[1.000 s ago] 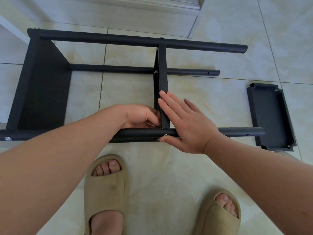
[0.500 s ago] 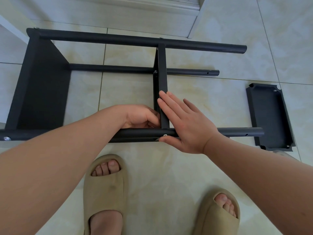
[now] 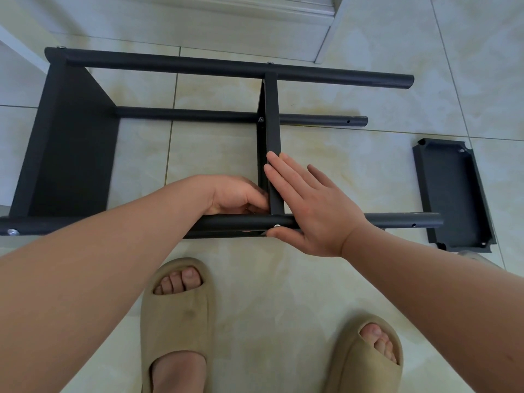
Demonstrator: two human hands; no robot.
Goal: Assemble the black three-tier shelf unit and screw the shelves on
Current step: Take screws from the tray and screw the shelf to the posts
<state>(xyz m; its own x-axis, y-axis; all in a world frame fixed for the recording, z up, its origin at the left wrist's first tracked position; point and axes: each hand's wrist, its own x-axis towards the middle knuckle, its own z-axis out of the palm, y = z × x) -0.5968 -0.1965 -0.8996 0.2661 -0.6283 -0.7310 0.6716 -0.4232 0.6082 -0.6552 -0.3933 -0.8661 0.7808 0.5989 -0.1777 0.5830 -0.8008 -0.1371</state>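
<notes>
Nothing has visibly moved since the earlier frames: both hands stay at the same joint and the shelf unit (image 3: pixel 71 143) lies as it did. It rests on its side on the tiled floor (image 3: pixel 354 171), long axis running left to right. One shelf is fixed at the left end, and the open ends of the posts point right. The middle shelf (image 3: pixel 273 143) stands on edge across the posts, running from the far post (image 3: pixel 226 68) to the near post (image 3: pixel 397 221). The right hand (image 3: pixel 314 211) lies flat against that shelf's right face, fingers straight and close together. Its thumb is under the near post beside a screw (image 3: pixel 276 226). The left hand (image 3: pixel 235 195) is tucked into the corner on the shelf's left side, fingers curled. A small pale glint shows among them, but whether they pinch anything cannot be told. A loose shelf (image 3: pixel 450 194) lies flat on the floor just past the posts' right ends. The left forearm covers part of the near post, whose left end is cut by the frame. A lower post shows only as a sliver beneath it.
</notes>
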